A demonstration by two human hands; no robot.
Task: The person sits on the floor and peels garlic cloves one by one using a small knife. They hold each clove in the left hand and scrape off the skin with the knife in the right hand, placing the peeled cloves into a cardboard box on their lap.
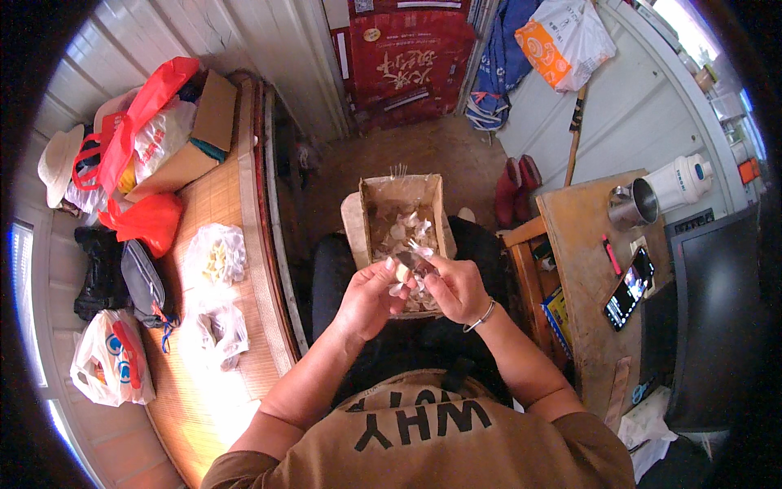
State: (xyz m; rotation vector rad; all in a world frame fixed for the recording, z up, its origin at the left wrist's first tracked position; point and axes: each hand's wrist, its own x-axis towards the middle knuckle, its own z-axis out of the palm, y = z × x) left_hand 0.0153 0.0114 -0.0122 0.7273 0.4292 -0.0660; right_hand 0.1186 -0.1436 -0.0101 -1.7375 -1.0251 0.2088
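Observation:
Pinched in the fingers of my left hand (371, 297) is a pale clove (403, 273) that looks like garlic. My right hand (458, 290) grips a small knife (414, 263), its dark blade against or right beside the clove. Its handle is mostly hidden in my fingers. Both hands are above the near end of an open cardboard box (400, 184), which sits between my legs. Papery skins (406, 229) lie scattered inside it. To my left, a clear plastic bag (215, 255) with pale cloves rests on a mat, near a second plastic bag (223, 336) whose contents I cannot tell.
The bamboo mat (208, 202) on the left also bears a red bag (146, 223), a grey pouch (142, 278) and a filled carton (217, 116). On the right, a wooden table (574, 238) holds a metal cup (635, 202), a phone (629, 287) and a monitor (712, 318).

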